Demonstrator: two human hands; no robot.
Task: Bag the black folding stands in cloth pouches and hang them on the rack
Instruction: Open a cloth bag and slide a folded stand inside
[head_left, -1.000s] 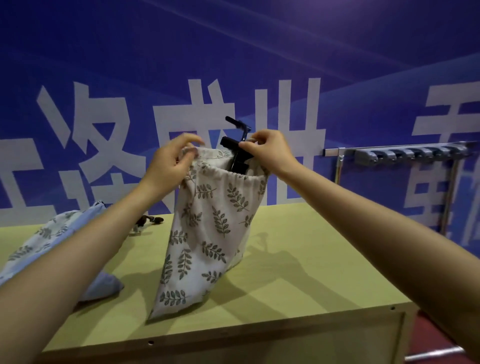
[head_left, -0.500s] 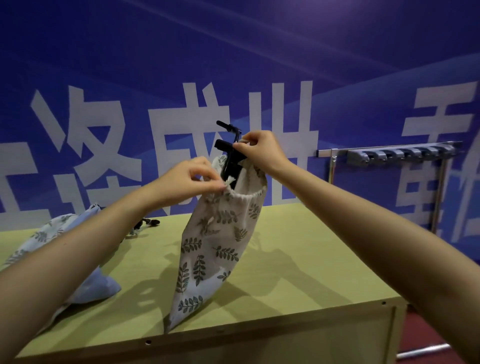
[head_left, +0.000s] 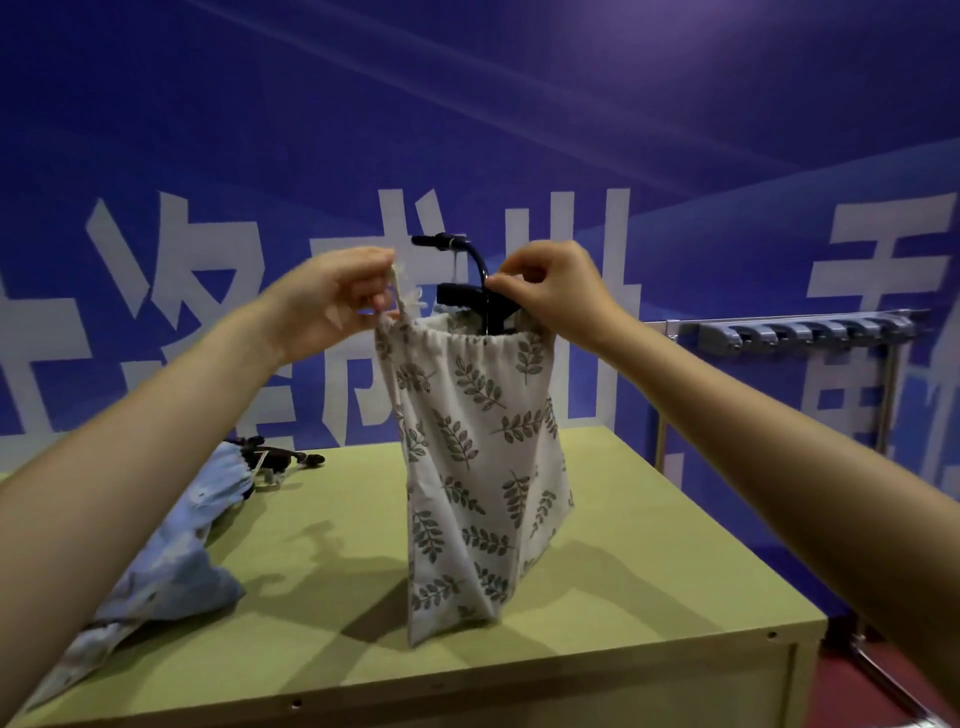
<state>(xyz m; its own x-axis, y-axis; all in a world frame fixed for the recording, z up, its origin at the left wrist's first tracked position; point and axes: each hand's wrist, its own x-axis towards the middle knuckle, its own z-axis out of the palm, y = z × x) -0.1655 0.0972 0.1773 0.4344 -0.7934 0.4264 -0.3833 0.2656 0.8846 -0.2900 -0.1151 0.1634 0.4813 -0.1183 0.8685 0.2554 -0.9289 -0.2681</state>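
Observation:
A white cloth pouch with green leaf print hangs upright above the table, its bottom corner touching the top. A black folding stand sticks out of the pouch's mouth, most of it hidden inside. My left hand pinches the pouch's drawstring at the left rim. My right hand grips the right rim beside the stand. A second black stand lies on the table at the back left. The rack with grey hooks stands to the right, beyond the table.
A light blue pouch lies crumpled on the left of the yellow-green table. The table's right edge is close to the rack's metal legs. A blue wall with white lettering is behind.
My left hand has moved up from the pouch's front to the left rim and taken the drawstring. The pouch now hangs straighter and wider, and the stand sits lower in it.

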